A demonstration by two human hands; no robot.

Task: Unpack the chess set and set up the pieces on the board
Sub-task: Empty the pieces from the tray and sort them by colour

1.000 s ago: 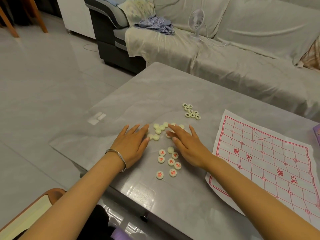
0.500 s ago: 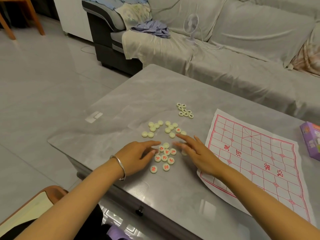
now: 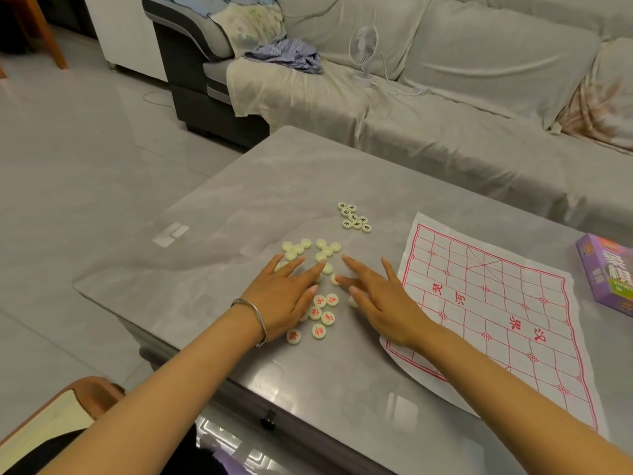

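Grey table (image 3: 239,200) holds paper board (image 3: 496,320) lettered 楚河, 汉界 in red

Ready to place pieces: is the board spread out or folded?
Spread out: the paper board lies opened flat on the table, red grid facing up, no pieces on it.

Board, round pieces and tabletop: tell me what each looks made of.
Board: thin paper or plastic sheet, matte white with red print; creased, with wavy edges.
Pieces: likely plastic, cream and smooth, slightly glossy; uniform moulded discs with coloured characters.
Tabletop: polished grey marbled slab, stone or a stone-look surface; it mirrors light, but which one cannot be told.
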